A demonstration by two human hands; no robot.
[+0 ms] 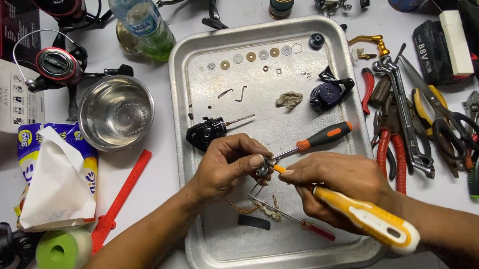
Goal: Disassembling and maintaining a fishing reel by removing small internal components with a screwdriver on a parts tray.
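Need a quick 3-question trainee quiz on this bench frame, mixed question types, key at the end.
1. True or false: the right hand holds a yellow-and-white-handled screwdriver.
2. Multiple choice: the row of small washers lies A) in the steel bowl, B) along the far end of the metal tray, C) on the tissue pack.
3. Fill in: the left hand pinches a small ____ part over the tray.

Key: 1 true. 2 B. 3 metal; its exact kind is too small to tell.
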